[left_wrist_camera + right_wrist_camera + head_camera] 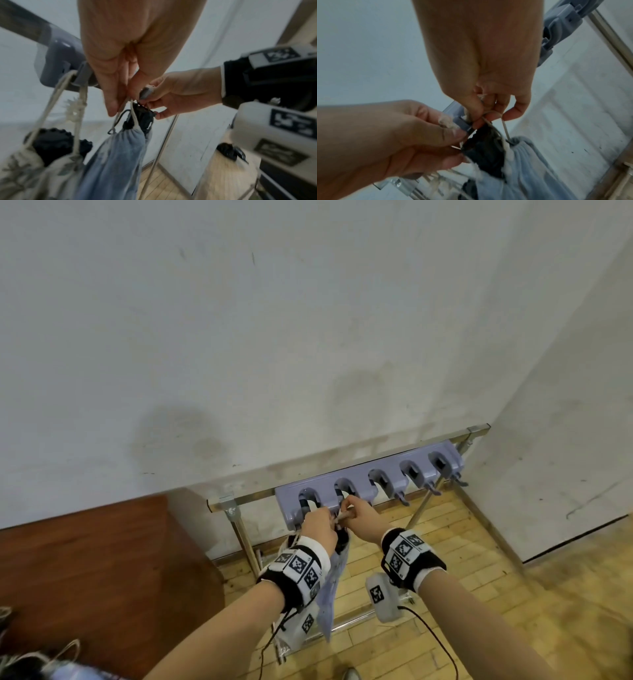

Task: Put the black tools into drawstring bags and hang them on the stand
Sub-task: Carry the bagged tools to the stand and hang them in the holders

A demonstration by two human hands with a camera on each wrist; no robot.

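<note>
Fingers of my left hand [388,136] and right hand [481,75] pinch the blue bag's [118,155] drawstring [505,128]. Its black tool [484,147] pokes out beneath the stand's hook rail [370,474].

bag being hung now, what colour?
Light blue bag, cream drawstring; clearest in the left wrist view.

Soft, even indoor light fills the head view; faint grey shadows smudge the pale plastered wall [239,337], whose corner bends at the wide-angle edges. Both wrist views are dimmer, bluish and smeared; the blue gathered cloth drawstring bag [120,155] is out of focus.
</note>
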